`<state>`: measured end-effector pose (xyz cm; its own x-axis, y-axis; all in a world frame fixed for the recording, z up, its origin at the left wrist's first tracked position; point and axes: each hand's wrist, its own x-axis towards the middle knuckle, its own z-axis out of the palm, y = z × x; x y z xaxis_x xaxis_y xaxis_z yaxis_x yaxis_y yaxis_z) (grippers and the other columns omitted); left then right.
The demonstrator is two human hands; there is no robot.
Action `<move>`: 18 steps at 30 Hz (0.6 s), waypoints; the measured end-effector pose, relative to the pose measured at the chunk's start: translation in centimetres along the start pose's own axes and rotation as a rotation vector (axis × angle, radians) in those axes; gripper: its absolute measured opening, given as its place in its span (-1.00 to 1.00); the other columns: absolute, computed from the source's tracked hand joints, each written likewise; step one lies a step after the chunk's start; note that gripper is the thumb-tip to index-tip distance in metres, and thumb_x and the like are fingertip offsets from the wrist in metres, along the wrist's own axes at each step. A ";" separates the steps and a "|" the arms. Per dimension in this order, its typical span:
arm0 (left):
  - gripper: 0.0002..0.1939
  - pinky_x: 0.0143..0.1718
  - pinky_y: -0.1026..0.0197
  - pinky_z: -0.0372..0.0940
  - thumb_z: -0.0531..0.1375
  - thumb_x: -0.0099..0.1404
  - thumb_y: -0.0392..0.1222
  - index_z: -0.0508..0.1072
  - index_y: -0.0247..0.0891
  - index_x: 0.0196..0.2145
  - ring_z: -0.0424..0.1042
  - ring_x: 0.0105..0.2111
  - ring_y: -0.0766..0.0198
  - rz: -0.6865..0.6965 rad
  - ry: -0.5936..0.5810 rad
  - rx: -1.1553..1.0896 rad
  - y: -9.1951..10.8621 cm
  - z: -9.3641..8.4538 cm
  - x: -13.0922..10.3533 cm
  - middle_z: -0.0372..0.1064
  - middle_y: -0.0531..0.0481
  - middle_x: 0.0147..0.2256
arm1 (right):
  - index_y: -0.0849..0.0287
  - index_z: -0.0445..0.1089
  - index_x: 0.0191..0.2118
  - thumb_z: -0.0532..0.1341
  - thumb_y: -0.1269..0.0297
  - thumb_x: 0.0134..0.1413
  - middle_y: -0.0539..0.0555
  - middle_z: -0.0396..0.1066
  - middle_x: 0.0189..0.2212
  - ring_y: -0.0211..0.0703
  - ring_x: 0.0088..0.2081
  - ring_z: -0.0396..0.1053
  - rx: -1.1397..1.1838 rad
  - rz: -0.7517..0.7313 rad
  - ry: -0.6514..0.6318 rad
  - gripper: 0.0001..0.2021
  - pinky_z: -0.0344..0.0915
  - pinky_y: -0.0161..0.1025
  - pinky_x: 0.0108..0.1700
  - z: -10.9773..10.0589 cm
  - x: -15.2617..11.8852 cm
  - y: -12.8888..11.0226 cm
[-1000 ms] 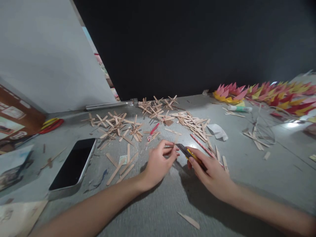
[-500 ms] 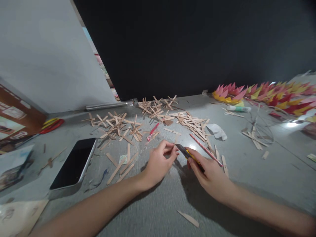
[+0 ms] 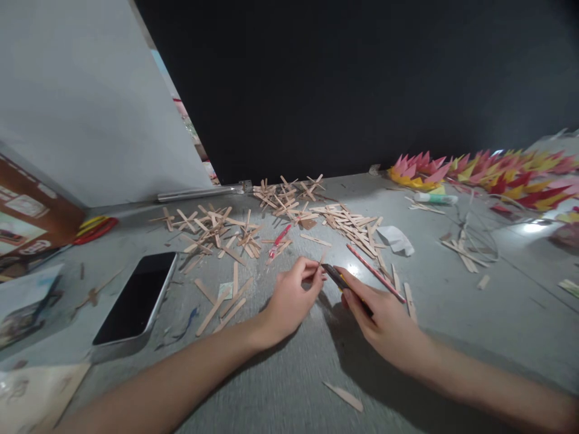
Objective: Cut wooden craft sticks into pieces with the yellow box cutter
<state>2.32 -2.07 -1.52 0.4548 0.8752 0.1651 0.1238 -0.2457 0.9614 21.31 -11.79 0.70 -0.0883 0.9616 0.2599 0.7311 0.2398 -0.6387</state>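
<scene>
Near the middle of the grey table [image 3: 271,386], my left hand [image 3: 292,295] pinches a small wooden stick [image 3: 322,257] that points upward. My right hand [image 3: 380,310] grips a black and yellow utility knife [image 3: 337,278], its front end against or very near the stick. Just beyond my right hand lies a red striped pencil [image 3: 375,273]. Loose wooden sticks [image 3: 233,313] lie left of my left hand, and a pointed stick piece [image 3: 344,396] rests nearer the table's front.
Crossed-stick pieces [image 3: 215,229] and a stick pile [image 3: 355,226] lie behind my hands, with a red pen [image 3: 280,240] between. A phone [image 3: 136,298] and scissors [image 3: 96,230] are left. Pink and yellow paper crowns [image 3: 420,170], a glue stick [image 3: 435,198] and wire [image 3: 495,241] are right.
Both hands keep their grips and have barely moved. The knife is tilted slightly differently against the stick.
</scene>
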 end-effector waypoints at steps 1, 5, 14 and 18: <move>-0.78 -0.02 0.07 0.53 0.24 0.52 0.01 0.44 -0.17 -0.07 0.70 -0.11 0.08 -0.012 -0.003 0.005 0.1 0.0 0.0 0.68 -0.10 -0.14 | 0.33 0.31 0.41 0.01 0.26 0.49 0.17 0.60 -0.33 -0.19 -0.49 0.45 0.000 -0.001 -0.002 -0.49 0.38 -0.31 -0.37 0.0 0.0 0.0; -0.76 -0.03 0.10 0.50 0.23 0.53 -0.01 0.45 -0.16 0.03 0.71 -0.12 0.10 -0.023 -0.010 0.056 0.5 0.0 0.2 0.70 -0.07 -0.12 | 0.34 0.31 0.41 0.01 0.25 0.49 0.16 0.59 -0.37 -0.19 -0.51 0.44 0.001 0.011 -0.004 -0.48 0.40 -0.29 -0.35 0.2 0.1 0.2; -0.73 0.07 0.05 0.49 0.22 0.52 -0.07 0.47 -0.14 0.11 0.69 -0.05 0.05 0.019 -0.021 0.113 0.8 -0.1 0.0 0.69 -0.09 -0.09 | 0.31 0.30 0.41 0.01 0.24 0.49 0.19 0.60 -0.31 -0.15 -0.42 0.50 0.020 0.055 -0.031 -0.48 0.43 -0.26 -0.31 0.1 0.1 -0.1; -0.75 -0.01 0.08 0.51 0.21 0.53 -0.03 0.46 -0.16 0.06 0.70 -0.10 0.07 0.000 -0.028 0.041 0.8 -0.1 0.1 0.70 -0.10 -0.12 | 0.31 0.33 0.39 0.01 0.22 0.51 0.15 0.59 -0.35 -0.15 -0.44 0.48 0.040 0.089 -0.031 -0.50 0.41 -0.25 -0.32 0.0 0.2 -0.1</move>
<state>2.40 -2.16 -0.70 0.4791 0.8633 0.1586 0.1593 -0.2632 0.9515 21.15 -11.60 0.82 -0.0457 0.9829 0.1781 0.7097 0.1574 -0.6867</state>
